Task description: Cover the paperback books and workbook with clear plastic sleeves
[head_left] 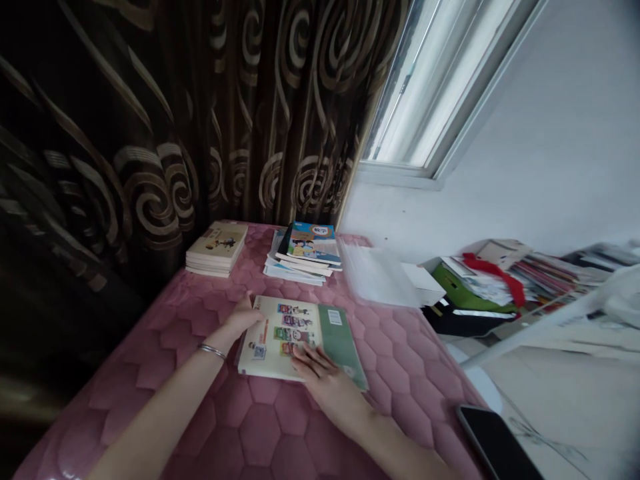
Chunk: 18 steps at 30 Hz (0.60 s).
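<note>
A thin book (295, 313) with a cream and green cover lies flat on the pink padded table cover (260, 413), in front of me. Small coloured pictures, a QR code and a barcode show on it. My left hand (243, 319), with a bracelet at the wrist, grips the book's far left corner, thumb on top; its other fingers are partly hidden. Across the lower middle of the cover, my right hand (327, 380) rests palm down with its fingers stretched out.
Behind stand a stack of tan books (217, 243) and a pile topped by a blue textbook (314, 241). Clear plastic sheets (383, 273) lie right of them. A phone (495, 443) sits at the near right edge. Beyond are a green bag (457, 290) and papers.
</note>
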Motion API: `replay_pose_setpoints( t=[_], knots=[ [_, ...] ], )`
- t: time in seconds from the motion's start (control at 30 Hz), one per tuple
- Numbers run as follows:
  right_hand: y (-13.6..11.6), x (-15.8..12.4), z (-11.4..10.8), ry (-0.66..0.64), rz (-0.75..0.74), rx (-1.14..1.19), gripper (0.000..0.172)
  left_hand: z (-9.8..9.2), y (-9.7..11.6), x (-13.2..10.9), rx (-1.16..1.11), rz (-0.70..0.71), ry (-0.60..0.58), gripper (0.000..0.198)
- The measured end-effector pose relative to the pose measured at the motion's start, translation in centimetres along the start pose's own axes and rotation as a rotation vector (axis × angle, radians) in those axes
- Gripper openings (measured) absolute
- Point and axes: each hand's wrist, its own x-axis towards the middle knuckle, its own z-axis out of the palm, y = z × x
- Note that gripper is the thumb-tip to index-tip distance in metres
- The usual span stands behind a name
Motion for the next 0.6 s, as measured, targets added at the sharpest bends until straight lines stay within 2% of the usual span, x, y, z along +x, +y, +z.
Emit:
replay_pose_setpoints(
  t=[0.1, 0.23, 0.37, 0.6],
  knots=[
    [0.1, -0.3, 0.0, 0.021, 0.018, 0.054, 0.039, 0.6, 0.5, -0.6, 0.169, 0.040, 0.027, 0.055],
    [0.5, -0.6, 0.0, -0.008, -0.007, 0.107, 0.041, 1.3, 0.8, -1.7, 0.327, 0.098, 0.044, 0.042],
    [0.9, -0.5, -0.8, -0.059, -0.016, 0.160, 0.040, 1.0, 0.6, -2.2, 0.503, 0.237, -0.002, 0.037],
    [0.8, -0.2, -2.8, -0.066, 0.028, 0.208, 0.031, 0.6, -0.5, -2.2, 0.546, 0.276, 0.057, 0.035]
  ],
)
